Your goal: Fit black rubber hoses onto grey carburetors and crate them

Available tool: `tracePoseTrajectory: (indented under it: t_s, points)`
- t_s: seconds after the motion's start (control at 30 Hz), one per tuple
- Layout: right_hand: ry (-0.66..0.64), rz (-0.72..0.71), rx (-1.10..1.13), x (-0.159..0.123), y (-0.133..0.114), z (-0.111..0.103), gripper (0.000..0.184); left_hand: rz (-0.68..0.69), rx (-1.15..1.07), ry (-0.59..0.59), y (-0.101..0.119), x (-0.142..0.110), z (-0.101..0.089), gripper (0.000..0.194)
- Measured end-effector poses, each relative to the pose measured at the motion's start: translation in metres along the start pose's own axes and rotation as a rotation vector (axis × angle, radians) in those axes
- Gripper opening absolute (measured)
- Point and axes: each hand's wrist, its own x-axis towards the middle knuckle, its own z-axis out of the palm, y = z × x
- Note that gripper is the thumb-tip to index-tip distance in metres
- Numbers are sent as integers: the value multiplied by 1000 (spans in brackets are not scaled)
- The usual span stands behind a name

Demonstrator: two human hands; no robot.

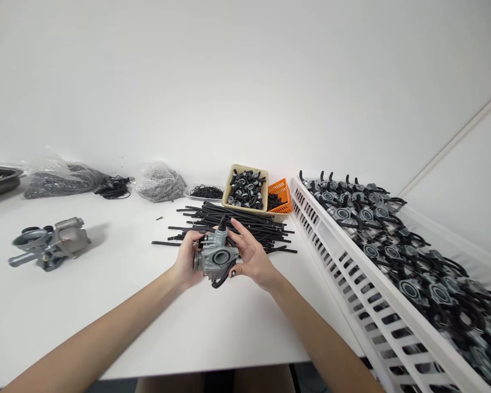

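Note:
Both my hands hold one grey metal carburetor above the white table. My left hand grips its left side with fingers wrapped round it. My right hand cups its right side, fingers curled over the top. A short black hose curves out from under the carburetor by my right thumb. Just behind my hands lies a loose pile of black hoses.
A white slatted crate full of carburetors with hoses stands at the right. A beige tray of black-and-grey parts and an orange basket sit behind the pile. Another carburetor lies at the left. Bags of small parts line the wall.

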Motion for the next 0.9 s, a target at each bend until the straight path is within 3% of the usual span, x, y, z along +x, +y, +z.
tracePoseTrajectory:
  t_s: [0.13,0.33,0.5,0.67,0.8,0.9]
  points:
    - [-3,-24,-22,0,-3,1,108,-51,5,105,1,0,2,32]
    - [-41,-75,-50,-1,-3,1,101,-43,11,116,2,0,6,24]
    - [3,-55,-46,0,0,-3,94,-117,6,141,3,2,4,41]
    - [254,-7,-140,8,6,-14,81,41,116,113,-1,7,3,24]
    - [531,-88,-247,10,7,-16,36,248,268,141,-3,9,6,34]
    - [494,-102,-341,7,5,-7,21,436,358,226,-4,11,5,40]
